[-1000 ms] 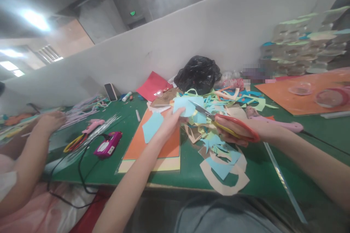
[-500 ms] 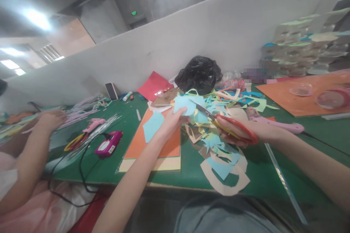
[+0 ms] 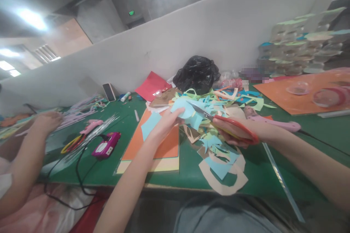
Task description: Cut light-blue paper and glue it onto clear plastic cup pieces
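My left hand (image 3: 171, 121) pinches a piece of light blue paper (image 3: 181, 106) with a rounded edge, thumb on top. In my right hand (image 3: 232, 131) is a pair of scissors (image 3: 235, 128) with red and yellow handles. Their blades lie at the right side of the blue paper, slightly parted. Below and around both hands spreads a heap of paper offcuts (image 3: 216, 142) in blue, green and tan. Another blue sheet (image 3: 150, 125) lies on a stack of orange paper (image 3: 164, 145) under my left forearm.
A black plastic bag (image 3: 196, 74) sits against the wall behind the scraps. Pink glue guns lie at right (image 3: 276, 122) and left (image 3: 91, 126), near a purple power box (image 3: 106, 145). A co-worker's hand (image 3: 49, 121) is at far left. Stacked clear cups (image 3: 298, 47) stand at back right.
The blue paper has turned in my left hand, and its outline now looks rounder. The scissors have shifted slightly left along its edge. The whole view has shifted a little.
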`<state>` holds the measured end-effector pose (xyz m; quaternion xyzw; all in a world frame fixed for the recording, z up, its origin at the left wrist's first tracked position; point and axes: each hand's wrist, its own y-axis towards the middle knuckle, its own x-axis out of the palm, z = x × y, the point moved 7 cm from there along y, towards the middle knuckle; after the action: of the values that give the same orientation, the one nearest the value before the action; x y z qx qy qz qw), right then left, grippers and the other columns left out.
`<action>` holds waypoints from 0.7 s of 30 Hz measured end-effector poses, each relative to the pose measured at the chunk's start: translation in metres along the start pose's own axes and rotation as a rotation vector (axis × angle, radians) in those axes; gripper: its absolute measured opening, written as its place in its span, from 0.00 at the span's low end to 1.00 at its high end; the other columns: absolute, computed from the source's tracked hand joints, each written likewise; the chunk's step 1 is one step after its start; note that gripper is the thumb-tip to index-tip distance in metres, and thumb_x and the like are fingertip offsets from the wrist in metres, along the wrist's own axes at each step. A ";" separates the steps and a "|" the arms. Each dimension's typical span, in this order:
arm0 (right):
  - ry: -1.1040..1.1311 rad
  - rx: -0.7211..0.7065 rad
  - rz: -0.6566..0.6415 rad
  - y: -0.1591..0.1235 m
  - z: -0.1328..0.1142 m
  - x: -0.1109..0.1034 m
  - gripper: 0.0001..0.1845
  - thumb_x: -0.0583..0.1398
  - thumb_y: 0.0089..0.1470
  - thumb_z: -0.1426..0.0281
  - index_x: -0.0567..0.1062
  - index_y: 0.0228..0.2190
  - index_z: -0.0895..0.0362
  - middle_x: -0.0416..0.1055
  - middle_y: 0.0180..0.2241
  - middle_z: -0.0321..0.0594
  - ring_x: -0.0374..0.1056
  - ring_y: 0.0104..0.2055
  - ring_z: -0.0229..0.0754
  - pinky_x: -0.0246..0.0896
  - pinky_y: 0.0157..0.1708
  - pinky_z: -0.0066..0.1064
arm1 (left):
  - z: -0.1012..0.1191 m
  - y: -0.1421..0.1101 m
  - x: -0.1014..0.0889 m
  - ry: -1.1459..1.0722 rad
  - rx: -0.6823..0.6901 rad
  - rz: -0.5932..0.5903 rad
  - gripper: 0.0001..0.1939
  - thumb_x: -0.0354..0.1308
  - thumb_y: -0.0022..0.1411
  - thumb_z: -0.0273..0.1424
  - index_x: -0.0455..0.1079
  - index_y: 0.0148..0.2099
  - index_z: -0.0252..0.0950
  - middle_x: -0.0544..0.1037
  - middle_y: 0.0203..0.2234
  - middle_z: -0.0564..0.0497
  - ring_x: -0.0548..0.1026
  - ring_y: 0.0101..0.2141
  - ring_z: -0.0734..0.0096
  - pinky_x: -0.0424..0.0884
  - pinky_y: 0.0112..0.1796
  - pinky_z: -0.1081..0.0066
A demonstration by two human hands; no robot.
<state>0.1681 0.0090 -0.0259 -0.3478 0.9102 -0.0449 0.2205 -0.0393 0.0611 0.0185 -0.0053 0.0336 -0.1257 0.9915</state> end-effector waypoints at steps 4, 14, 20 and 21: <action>-0.024 -0.020 -0.023 0.000 -0.002 0.002 0.41 0.41 0.60 0.35 0.61 0.17 0.57 0.60 0.14 0.36 0.55 0.13 0.33 0.52 0.15 0.26 | 0.000 0.000 -0.004 0.033 0.001 0.040 0.18 0.66 0.56 0.44 0.64 0.36 0.38 0.68 0.24 0.57 0.65 0.20 0.81 0.60 0.23 0.75; 0.024 0.043 0.050 -0.003 -0.010 -0.002 0.41 0.40 0.58 0.33 0.59 0.19 0.56 0.57 0.12 0.34 0.49 0.12 0.31 0.45 0.14 0.27 | 0.001 -0.007 0.011 -0.148 -0.060 -0.009 0.20 0.67 0.55 0.40 0.59 0.41 0.40 0.72 0.30 0.55 0.78 0.25 0.71 0.63 0.18 0.76; 0.054 0.082 0.074 -0.004 -0.016 0.000 0.37 0.48 0.57 0.35 0.59 0.21 0.56 0.57 0.13 0.34 0.51 0.12 0.32 0.43 0.13 0.27 | -0.001 -0.005 0.013 -0.201 -0.047 -0.005 0.23 0.69 0.53 0.39 0.62 0.44 0.39 0.75 0.32 0.54 0.80 0.28 0.70 0.66 0.21 0.75; 0.038 0.081 0.082 -0.005 -0.018 0.000 0.37 0.48 0.57 0.35 0.59 0.21 0.56 0.57 0.13 0.34 0.51 0.12 0.32 0.43 0.13 0.26 | -0.002 -0.004 0.013 -0.216 -0.042 0.000 0.22 0.69 0.53 0.38 0.62 0.44 0.38 0.75 0.31 0.54 0.79 0.28 0.70 0.68 0.23 0.74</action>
<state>0.1637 0.0038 -0.0082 -0.3001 0.9250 -0.0793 0.2190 -0.0282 0.0537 0.0156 -0.0394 -0.0710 -0.1236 0.9890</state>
